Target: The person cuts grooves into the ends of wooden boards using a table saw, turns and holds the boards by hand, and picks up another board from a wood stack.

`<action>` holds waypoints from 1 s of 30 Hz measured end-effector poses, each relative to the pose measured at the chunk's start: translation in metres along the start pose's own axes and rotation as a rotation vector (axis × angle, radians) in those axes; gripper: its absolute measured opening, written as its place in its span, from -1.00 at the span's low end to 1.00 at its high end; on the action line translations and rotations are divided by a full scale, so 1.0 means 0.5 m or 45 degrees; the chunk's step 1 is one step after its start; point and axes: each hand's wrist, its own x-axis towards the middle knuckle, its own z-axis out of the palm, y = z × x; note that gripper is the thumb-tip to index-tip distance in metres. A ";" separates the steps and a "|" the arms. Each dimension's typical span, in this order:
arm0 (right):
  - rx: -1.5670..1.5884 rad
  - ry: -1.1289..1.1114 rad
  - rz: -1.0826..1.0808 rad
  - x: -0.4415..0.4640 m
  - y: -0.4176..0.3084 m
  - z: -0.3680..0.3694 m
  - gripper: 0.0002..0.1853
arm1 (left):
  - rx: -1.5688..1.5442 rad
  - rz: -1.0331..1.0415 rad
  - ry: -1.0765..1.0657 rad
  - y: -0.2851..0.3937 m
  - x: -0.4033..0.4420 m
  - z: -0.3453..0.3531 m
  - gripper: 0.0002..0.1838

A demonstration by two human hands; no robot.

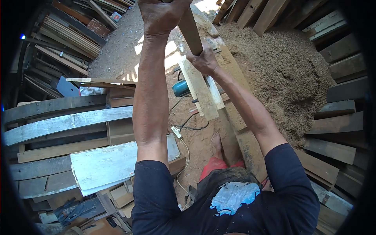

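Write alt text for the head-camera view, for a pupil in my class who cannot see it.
A person's left hand and right hand grip a wooden board near the top. Below is a dusty plank, with a teal power tool showing at its left edge; a sawdust heap lies right, stacked timber left.

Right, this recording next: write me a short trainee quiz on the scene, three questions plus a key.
1. What does the person's right hand hold?
A) a hammer
B) a wooden board
C) a cable

2. True or false: in the picture, the sawdust heap lies left of the teal power tool.

3. Fill in: the person's visible foot is ____ (shod or bare).

Key: 1 B; 2 false; 3 bare.
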 end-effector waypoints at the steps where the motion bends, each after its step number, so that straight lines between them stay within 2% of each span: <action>1: -0.011 -0.024 0.027 0.006 0.003 0.001 -0.33 | 0.041 -0.026 -0.002 -0.002 0.000 -0.004 -0.23; 3: -0.005 -0.037 0.055 0.014 0.009 0.004 -0.13 | 0.121 -0.073 -0.004 -0.002 0.004 -0.010 -0.25; 6: 0.002 -0.008 0.039 0.027 0.014 0.013 -0.13 | 0.045 -0.139 0.034 -0.015 0.006 -0.012 -0.28; 9: -0.039 0.008 -0.002 0.039 0.017 0.017 -0.14 | -0.020 -0.034 0.054 -0.031 0.014 -0.009 -0.30; 18: -0.112 0.077 -0.106 0.034 0.024 0.025 -0.15 | -0.008 -0.164 0.078 -0.006 -0.007 -0.007 -0.31; 22: -0.104 0.085 -0.097 0.043 0.034 0.031 -0.16 | 0.032 0.025 0.037 -0.039 0.023 -0.013 -0.27; 25: -0.077 0.111 -0.118 0.059 0.045 0.037 -0.18 | -0.042 -0.088 0.042 -0.039 0.011 -0.010 -0.27; 28: -0.055 0.067 -0.020 0.075 0.043 0.052 -0.19 | 0.148 -0.070 0.042 -0.056 0.028 -0.032 -0.26; 30: -0.052 0.039 0.033 0.095 0.043 0.051 -0.18 | 0.069 -0.127 0.075 -0.065 0.033 -0.035 -0.25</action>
